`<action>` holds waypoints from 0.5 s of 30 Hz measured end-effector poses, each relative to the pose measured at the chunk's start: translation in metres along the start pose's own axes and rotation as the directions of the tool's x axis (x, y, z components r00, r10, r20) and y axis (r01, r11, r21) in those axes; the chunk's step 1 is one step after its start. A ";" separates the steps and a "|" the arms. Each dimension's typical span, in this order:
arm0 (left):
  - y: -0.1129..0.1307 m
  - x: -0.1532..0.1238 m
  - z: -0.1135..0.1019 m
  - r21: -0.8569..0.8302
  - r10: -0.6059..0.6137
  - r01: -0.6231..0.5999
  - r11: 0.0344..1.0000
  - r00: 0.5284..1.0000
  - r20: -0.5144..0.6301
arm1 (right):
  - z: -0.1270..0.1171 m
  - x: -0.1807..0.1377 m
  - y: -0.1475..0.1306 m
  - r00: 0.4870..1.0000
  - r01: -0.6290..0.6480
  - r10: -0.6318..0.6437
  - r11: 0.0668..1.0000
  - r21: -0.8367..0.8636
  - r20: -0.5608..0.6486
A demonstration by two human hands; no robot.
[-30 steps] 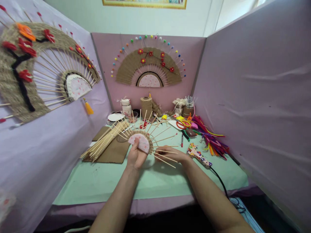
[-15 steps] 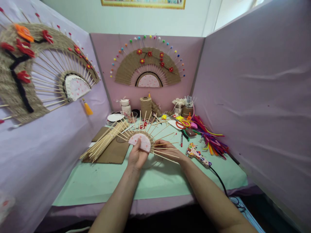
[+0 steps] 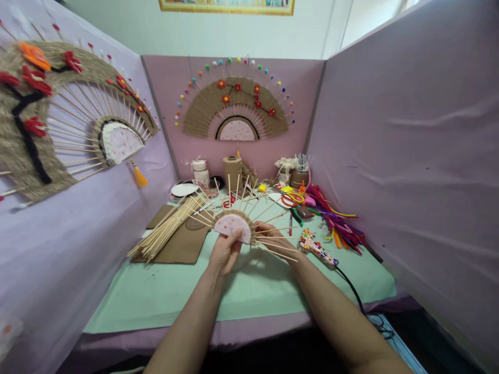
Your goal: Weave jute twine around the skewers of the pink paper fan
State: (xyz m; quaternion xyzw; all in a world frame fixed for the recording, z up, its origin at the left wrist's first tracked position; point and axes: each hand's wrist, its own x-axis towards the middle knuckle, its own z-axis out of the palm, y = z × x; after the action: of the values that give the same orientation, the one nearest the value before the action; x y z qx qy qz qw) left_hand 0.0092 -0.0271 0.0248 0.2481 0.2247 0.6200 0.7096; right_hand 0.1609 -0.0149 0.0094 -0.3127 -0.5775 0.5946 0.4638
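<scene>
My left hand (image 3: 226,253) grips a half-made fan from below, its thumb pressed on the pink dotted half-round centre (image 3: 230,225). Thin wooden sticks spread out from this centre, and a band of brown twine (image 3: 251,221) is woven through them along its curved rim. At the right end of that rim, my right hand (image 3: 273,238) is closed among the lowest sticks. Its fingertips are partly hidden behind them, so what they pinch cannot be made out. A thin loop of twine hangs below the fan's right end.
A bundle of sticks (image 3: 169,228) lies on cardboard (image 3: 191,249) at left. A patterned glue gun (image 3: 317,249) with a black cord and coloured pipe cleaners (image 3: 339,228) lie at right. Behind stand a twine spool (image 3: 233,171) and a white bottle (image 3: 201,174). Decorated fans hang on the partitions.
The fan has moved a little to the right. My left thumb now presses nearer the right part of its pink centre. My right hand stays at the rim's right end.
</scene>
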 end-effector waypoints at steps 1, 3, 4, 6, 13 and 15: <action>0.001 0.000 0.000 -0.018 -0.011 0.010 1.000 1.000 -0.018 | 0.001 0.000 -0.002 1.000 0.000 0.000 1.000 0.000 -0.006; 0.003 0.000 -0.001 -0.057 -0.040 0.038 0.998 0.998 -0.038 | 0.002 -0.001 -0.005 1.000 -0.011 0.012 1.000 0.011 -0.014; 0.004 0.000 -0.001 -0.072 -0.052 0.049 0.996 0.998 -0.042 | 0.003 -0.001 -0.007 1.000 -0.022 0.022 1.000 0.020 -0.013; 0.004 0.000 -0.002 -0.087 -0.063 0.060 0.994 0.997 -0.038 | 0.003 -0.002 -0.009 0.999 -0.039 0.039 0.999 0.031 0.001; 0.004 -0.001 -0.002 -0.088 -0.066 0.071 0.994 0.996 0.052 | 0.002 -0.005 -0.014 0.996 -0.086 0.086 0.996 -0.008 0.030; 0.005 0.000 -0.002 -0.105 -0.047 0.055 0.993 0.996 0.070 | 0.003 -0.005 -0.015 0.993 -0.114 0.115 0.993 -0.035 0.020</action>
State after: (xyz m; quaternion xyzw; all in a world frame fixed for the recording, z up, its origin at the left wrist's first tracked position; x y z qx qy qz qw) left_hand 0.0038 -0.0264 0.0262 0.2247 0.1733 0.6041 0.7447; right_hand 0.1630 -0.0222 0.0235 -0.3467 -0.5734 0.6138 0.4174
